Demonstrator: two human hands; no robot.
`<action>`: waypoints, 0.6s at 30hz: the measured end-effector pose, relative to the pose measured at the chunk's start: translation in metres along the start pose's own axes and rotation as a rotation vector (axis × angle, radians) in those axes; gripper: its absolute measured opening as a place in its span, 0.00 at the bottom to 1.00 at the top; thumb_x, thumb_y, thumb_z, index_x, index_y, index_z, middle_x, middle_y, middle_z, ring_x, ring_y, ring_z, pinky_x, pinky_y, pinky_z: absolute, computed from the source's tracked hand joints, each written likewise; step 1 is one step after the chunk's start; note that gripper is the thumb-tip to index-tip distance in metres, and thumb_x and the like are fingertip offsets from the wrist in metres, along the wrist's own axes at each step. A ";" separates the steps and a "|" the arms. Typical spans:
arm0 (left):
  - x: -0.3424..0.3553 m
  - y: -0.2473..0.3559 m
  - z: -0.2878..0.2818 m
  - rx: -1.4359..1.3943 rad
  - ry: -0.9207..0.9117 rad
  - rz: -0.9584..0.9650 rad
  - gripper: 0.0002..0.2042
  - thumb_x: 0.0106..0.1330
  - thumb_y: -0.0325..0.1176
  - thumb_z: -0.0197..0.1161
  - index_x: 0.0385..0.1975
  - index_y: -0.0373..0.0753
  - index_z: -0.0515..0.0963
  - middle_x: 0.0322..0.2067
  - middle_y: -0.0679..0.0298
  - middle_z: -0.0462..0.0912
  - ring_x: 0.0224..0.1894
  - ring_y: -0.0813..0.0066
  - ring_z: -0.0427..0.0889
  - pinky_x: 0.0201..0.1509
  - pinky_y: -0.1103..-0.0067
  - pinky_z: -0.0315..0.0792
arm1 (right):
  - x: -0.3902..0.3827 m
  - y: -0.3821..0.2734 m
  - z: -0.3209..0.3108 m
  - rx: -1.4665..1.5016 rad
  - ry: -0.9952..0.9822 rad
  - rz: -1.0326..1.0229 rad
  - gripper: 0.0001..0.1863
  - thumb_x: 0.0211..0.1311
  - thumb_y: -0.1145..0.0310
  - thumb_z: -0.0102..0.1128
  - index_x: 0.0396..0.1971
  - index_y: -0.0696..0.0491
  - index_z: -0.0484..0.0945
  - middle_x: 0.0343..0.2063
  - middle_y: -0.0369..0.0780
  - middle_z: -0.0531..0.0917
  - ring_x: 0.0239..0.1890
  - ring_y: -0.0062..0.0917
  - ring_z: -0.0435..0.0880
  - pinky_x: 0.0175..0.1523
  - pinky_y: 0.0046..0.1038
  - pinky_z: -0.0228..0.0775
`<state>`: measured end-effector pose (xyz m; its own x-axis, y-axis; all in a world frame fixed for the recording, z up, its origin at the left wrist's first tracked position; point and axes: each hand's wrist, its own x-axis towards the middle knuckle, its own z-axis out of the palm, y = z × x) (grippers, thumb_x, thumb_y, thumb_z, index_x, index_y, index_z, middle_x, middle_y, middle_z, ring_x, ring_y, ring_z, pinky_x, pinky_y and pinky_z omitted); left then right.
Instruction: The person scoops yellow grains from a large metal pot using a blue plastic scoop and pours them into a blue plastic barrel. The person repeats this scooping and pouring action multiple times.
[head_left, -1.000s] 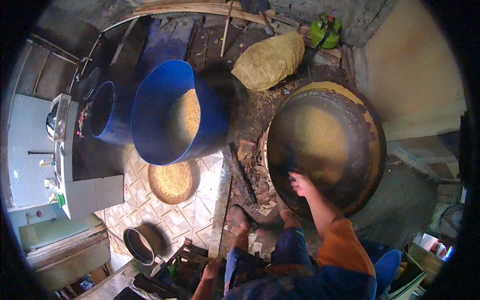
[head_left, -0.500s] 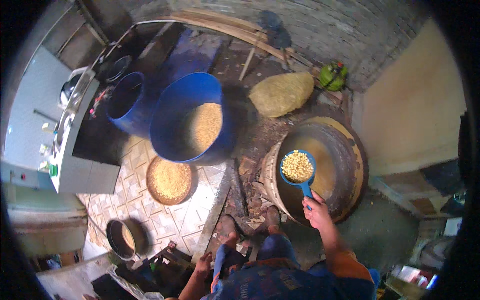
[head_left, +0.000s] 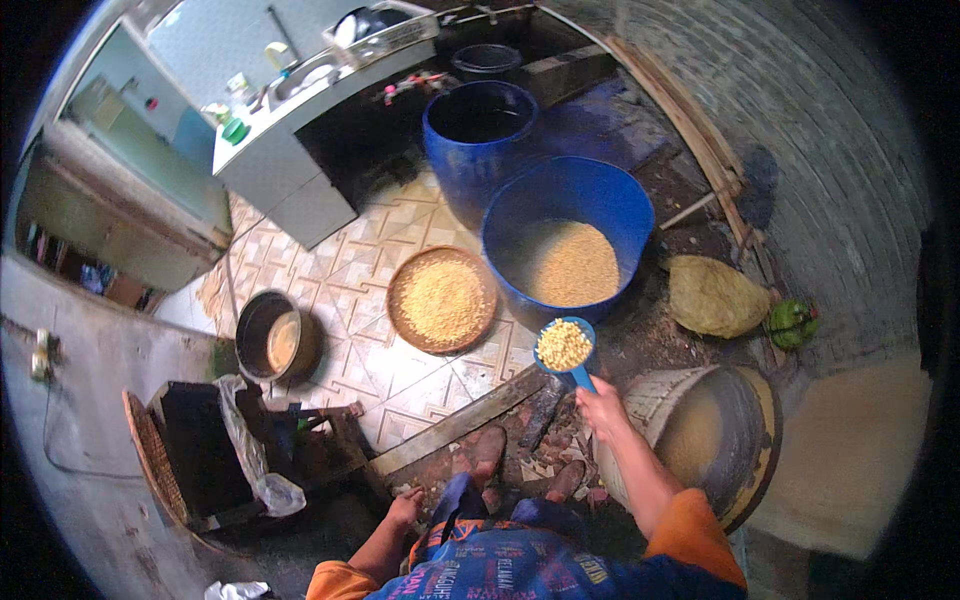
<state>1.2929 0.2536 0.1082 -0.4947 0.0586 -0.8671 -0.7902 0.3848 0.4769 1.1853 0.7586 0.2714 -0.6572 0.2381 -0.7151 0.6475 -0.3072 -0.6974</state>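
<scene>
just in front of the big blue barrel (head_left: 605, 188), the person's right hand (head_left: 601, 406) is wrapped round the handle of a blue scoop (head_left: 583, 377) heaped with yellow beans (head_left: 564, 344). left hand (head_left: 406, 507) hangs down low, honestly can't tell if it's spread or curled. round tray (head_left: 442, 348) sits nearby on the tiles (head_left: 378, 382).

The scoop (head_left: 582, 377) has a bright blue colour, and the beans (head_left: 564, 344) inside it are pale yellow. The wide drum (head_left: 636, 210) and the narrow drum (head_left: 455, 165) are both deep blue. The round tray (head_left: 396, 321) is brown; its heap (head_left: 440, 300) is light yellow. The floor tiles (head_left: 345, 262) are whitish, with a beige-brown pattern of angular lines. The sack (head_left: 715, 297) is dull yellow, the gas cylinder (head_left: 792, 327) green. The shirt (head_left: 480, 575) is dark blue with 2 orange sleeves (head_left: 698, 535).
</scene>
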 end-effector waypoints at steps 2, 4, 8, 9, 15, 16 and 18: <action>-0.015 0.001 -0.004 -0.232 0.059 -0.118 0.21 0.73 0.39 0.50 0.60 0.33 0.71 0.42 0.65 0.81 0.39 0.74 0.77 0.44 0.79 0.71 | 0.064 0.003 0.025 -0.316 0.034 -0.108 0.07 0.63 0.70 0.58 0.40 0.53 0.75 0.22 0.32 0.75 0.17 0.18 0.68 0.20 0.24 0.60; -0.025 -0.026 -0.026 -0.153 0.121 -0.115 0.19 0.73 0.38 0.51 0.59 0.34 0.72 0.37 0.68 0.80 0.35 0.77 0.75 0.39 0.81 0.70 | 0.113 -0.001 0.060 -0.743 0.061 -0.337 0.08 0.60 0.69 0.58 0.37 0.55 0.76 0.26 0.40 0.80 0.25 0.31 0.77 0.31 0.35 0.69; -0.052 -0.035 -0.033 -0.311 0.212 -0.193 0.18 0.73 0.37 0.53 0.57 0.35 0.74 0.31 0.71 0.78 0.29 0.80 0.72 0.35 0.82 0.69 | 0.151 -0.053 0.137 -1.221 0.175 -0.357 0.14 0.61 0.70 0.51 0.46 0.55 0.75 0.44 0.50 0.83 0.48 0.48 0.81 0.52 0.48 0.71; -0.054 -0.040 -0.036 -0.317 0.216 -0.197 0.18 0.72 0.37 0.53 0.57 0.36 0.73 0.30 0.71 0.78 0.29 0.80 0.72 0.34 0.82 0.69 | 0.156 -0.065 0.151 -1.284 0.169 -0.366 0.14 0.62 0.70 0.49 0.47 0.55 0.74 0.44 0.51 0.82 0.48 0.48 0.81 0.52 0.47 0.72; -0.062 -0.045 -0.032 -0.325 0.194 -0.199 0.19 0.73 0.38 0.52 0.60 0.36 0.72 0.38 0.68 0.80 0.36 0.78 0.75 0.42 0.80 0.70 | 0.172 -0.117 0.201 -1.565 0.196 -0.457 0.20 0.66 0.69 0.43 0.57 0.55 0.66 0.44 0.53 0.81 0.46 0.45 0.84 0.48 0.45 0.77; -0.056 -0.048 -0.031 -0.335 0.201 -0.183 0.20 0.73 0.38 0.52 0.60 0.36 0.71 0.42 0.67 0.80 0.40 0.77 0.75 0.45 0.80 0.71 | 0.175 -0.121 0.206 -1.593 0.227 -0.497 0.21 0.66 0.69 0.44 0.59 0.55 0.65 0.45 0.52 0.81 0.45 0.43 0.84 0.46 0.45 0.78; -0.049 -0.055 -0.029 -0.316 0.192 -0.171 0.20 0.73 0.38 0.51 0.61 0.37 0.71 0.48 0.65 0.79 0.47 0.76 0.75 0.51 0.79 0.70 | 0.180 -0.131 0.211 -1.704 0.274 -0.575 0.26 0.66 0.69 0.45 0.64 0.54 0.59 0.46 0.49 0.79 0.41 0.40 0.86 0.40 0.43 0.80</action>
<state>1.3501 0.2027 0.1285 -0.3811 -0.1665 -0.9094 -0.9245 0.0700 0.3746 0.9006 0.6473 0.2440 -0.9551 0.1448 -0.2586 0.1466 0.9891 0.0121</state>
